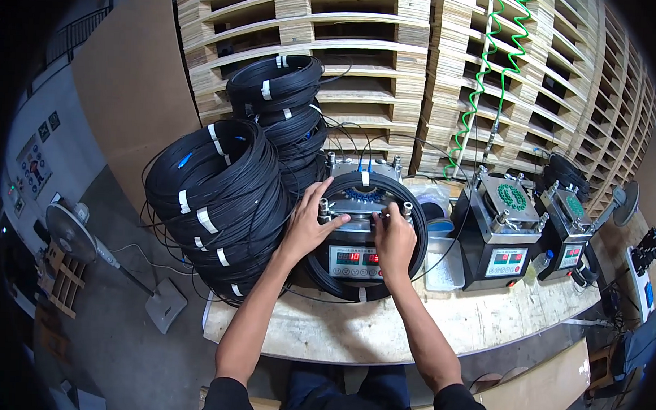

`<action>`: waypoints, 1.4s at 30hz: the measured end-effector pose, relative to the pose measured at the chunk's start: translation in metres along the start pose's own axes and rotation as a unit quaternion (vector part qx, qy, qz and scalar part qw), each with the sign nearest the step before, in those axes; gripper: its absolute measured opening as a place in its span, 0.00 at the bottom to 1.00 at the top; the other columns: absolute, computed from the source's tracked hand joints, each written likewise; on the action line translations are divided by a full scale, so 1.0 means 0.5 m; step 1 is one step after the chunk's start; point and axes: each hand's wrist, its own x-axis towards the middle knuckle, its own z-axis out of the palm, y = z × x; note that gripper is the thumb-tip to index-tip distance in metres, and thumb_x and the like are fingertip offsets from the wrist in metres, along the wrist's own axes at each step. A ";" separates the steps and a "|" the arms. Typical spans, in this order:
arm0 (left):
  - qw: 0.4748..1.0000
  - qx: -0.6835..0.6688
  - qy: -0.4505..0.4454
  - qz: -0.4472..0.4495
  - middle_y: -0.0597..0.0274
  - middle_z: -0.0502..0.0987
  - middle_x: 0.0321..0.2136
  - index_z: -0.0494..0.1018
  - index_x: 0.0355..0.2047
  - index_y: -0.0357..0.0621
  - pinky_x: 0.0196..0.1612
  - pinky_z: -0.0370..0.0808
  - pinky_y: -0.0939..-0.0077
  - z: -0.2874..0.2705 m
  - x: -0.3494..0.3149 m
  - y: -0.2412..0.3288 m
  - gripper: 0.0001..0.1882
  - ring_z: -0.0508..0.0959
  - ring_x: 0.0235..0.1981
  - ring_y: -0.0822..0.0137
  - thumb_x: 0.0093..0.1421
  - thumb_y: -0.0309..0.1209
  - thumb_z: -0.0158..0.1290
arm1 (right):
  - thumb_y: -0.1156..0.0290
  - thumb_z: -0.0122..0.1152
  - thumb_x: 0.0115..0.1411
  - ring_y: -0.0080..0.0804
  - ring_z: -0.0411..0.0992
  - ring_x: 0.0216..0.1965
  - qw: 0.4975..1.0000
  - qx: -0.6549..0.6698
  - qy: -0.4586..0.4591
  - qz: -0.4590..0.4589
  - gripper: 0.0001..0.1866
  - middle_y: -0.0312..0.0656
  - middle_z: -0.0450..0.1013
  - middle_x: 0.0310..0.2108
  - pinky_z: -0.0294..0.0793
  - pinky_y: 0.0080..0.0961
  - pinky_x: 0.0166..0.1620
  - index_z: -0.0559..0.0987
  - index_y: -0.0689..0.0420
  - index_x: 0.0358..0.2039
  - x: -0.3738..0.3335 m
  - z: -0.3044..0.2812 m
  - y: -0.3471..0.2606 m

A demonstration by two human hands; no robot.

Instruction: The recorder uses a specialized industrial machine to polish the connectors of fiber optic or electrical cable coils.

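Note:
A small bench machine [344,272] with a red digital display stands in front of me. A coil of black cable [419,241], bound with white tape, is looped around it. My left hand [308,224] rests at the machine's upper left corner, fingers apart and thumb stretched across its front edge. My right hand [395,242] is closed over the right part of the top, fingertips pinched together; what they hold is too small to tell. Between and beyond the hands sits a round fixture ringed with blue connectors [362,195], partly hidden by the coil.
Tall stacks of black cable coils [223,201] crowd the left side. Two similar machines [502,229] [569,239] stand to the right, near a clear plastic tray [443,270]. Wooden pallets [354,76] rise behind the table [468,325]. A fan [70,232] stands at the left.

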 end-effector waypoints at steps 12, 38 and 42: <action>0.999 -0.006 -0.046 -0.006 0.42 0.82 0.42 0.78 0.50 0.36 0.50 0.77 0.66 -0.054 0.204 0.043 0.18 0.83 0.44 0.53 0.62 0.33 0.58 | 0.67 0.68 0.59 0.26 0.71 0.20 0.969 0.183 -0.166 -0.027 0.11 0.44 0.77 0.19 0.69 0.28 0.26 0.84 0.63 0.35 0.302 0.025 0.149; 0.991 -0.015 -0.117 0.057 0.45 0.82 0.26 0.84 0.35 0.38 0.35 0.76 0.66 0.073 0.327 -0.094 0.13 0.83 0.26 0.60 0.52 0.34 0.66 | 0.73 0.65 0.58 0.58 0.74 0.40 0.975 0.152 -0.136 -0.090 0.10 0.57 0.77 0.34 0.73 0.44 0.42 0.76 0.65 0.36 0.331 0.118 0.108; 0.988 0.007 -0.139 0.063 0.47 0.83 0.27 0.84 0.36 0.38 0.35 0.77 0.68 0.068 0.331 -0.088 0.14 0.84 0.28 0.63 0.54 0.35 0.66 | 0.76 0.63 0.60 0.59 0.76 0.40 0.976 0.156 -0.113 -0.106 0.10 0.58 0.78 0.36 0.74 0.45 0.42 0.77 0.65 0.42 0.326 0.111 0.108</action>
